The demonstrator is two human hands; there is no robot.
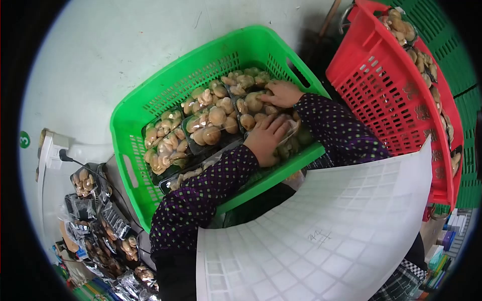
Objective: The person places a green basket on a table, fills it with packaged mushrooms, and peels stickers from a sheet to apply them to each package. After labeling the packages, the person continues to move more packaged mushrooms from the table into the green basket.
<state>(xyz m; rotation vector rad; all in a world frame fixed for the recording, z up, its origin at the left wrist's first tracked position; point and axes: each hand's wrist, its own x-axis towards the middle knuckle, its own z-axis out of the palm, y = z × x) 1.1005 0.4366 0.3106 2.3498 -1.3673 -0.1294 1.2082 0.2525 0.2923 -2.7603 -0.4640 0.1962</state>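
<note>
A green plastic basket (131,108) holds several dark trays of brown mushrooms under clear film. My left hand (268,139) lies on a wrapped tray at the basket's near right side, fingers stretched out and slightly apart on the film. Its thumb is not clearly visible. At the far right corner, my right hand (283,94) rests with extended fingers over a mushroom tray (253,102). Another wrapped mushroom tray (213,125) sits just left of my hands. More packs fill the basket's left part, and one tray (186,178) lies partly under my left sleeve.
A red basket (371,80) with more wrapped mushrooms stands at the right, before green crates (467,45). Wrapped mushroom packs (108,236) are heaped at the lower left, with a black cable (75,159) above. A white sheet (321,236) covers the foreground below my hands.
</note>
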